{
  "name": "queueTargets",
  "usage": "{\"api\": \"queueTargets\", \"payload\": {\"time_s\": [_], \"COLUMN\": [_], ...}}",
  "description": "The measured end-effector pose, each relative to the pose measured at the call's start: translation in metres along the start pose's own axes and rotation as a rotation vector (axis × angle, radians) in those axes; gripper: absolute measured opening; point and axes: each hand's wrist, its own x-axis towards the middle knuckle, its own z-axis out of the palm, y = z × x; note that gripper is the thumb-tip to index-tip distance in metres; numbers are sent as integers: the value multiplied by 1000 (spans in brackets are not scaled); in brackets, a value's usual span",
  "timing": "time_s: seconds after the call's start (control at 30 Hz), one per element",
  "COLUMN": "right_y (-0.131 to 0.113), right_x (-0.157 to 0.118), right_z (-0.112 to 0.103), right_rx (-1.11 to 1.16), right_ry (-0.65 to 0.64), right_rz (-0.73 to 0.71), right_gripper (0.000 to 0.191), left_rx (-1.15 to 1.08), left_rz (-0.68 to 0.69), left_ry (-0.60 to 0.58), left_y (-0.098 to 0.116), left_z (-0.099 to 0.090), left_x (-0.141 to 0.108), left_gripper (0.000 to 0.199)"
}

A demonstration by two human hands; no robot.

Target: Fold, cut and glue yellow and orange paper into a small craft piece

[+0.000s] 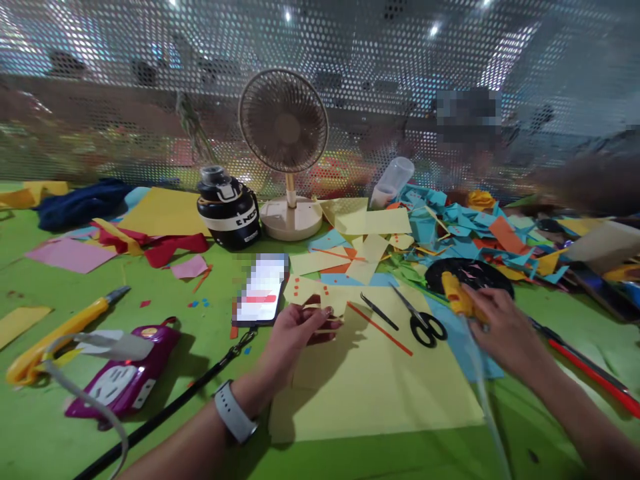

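Two bare hands reach in over a green desk point(210, 460), on either side of a large pale-yellow sheet point(400, 407), which lies nearest the person. Left of the sheet's near edge a black strap point(185, 395) runs slantwise up to a phone. Farther left of the sheet rests a purple device point(127, 373) with a white plug point(120, 345) lying over it, and beyond that a yellow cutter point(65, 333). Above the sheet's left part, the left hand point(306, 325), with a pale watch point(235, 411) at its wrist, is nearly closed, thumb and fingers pinching a small pale piece point(340, 321) too hidden to make out fully. Right of the sheet, the right hand point(486, 311) is curled around a yellow glue gun point(454, 293) trailing a whitish cord point(483, 387); the tool is held by the near edge of a black round mat point(480, 277). On the sheet, between the hands, lie an orange strip point(380, 328), tweezers point(379, 311) and black-handled scissors point(427, 328). The phone point(263, 290) sits just left of the sheet's far part. Past the sheet are pale-yellow paper pieces point(367, 257), with blue scraps point(425, 217) to their right; behind these stand a dark bottle point(227, 213), a small fan point(286, 127) and, farthest, a perforated screen point(375, 40).
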Motion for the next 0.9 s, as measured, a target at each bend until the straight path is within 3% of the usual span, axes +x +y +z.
{"api": "queueTargets", "payload": {"time_s": [0.07,0.13,0.23,0.3,0.4,0.5,0.67,0.9], "right_y": [-8,-24,-61,-88,-120,-137,-142,-146], "right_x": [8,18,31,38,40,35,24,25], "right_z": [-8,-15,-25,-29,-31,-28,-18,-21], "right_rx": [206,467,883,1097,1128,1101,1157,1034], "right_ry": [62,35,-183,-362,-508,-643,-644,-711], "right_rz": [117,291,564,499,407,343,307,371], "right_gripper": [40,34,37,38,39,44,38,36], "left_rx": [0,0,-7,-8,-8,-6,13,0], "left_rz": [5,5,-1,-6,-5,-4,-12,8], "left_ry": [-9,-12,6,18,30,30,22,-2], "left_y": [-1,-2,-1,1,2,1,-2,-3], "left_z": [0,0,0,1,1,2,2,3], "left_x": [0,-1,-2,-2,-1,0,-1,-2], "left_gripper": [32,30,27,24,21,20,18,22]}}
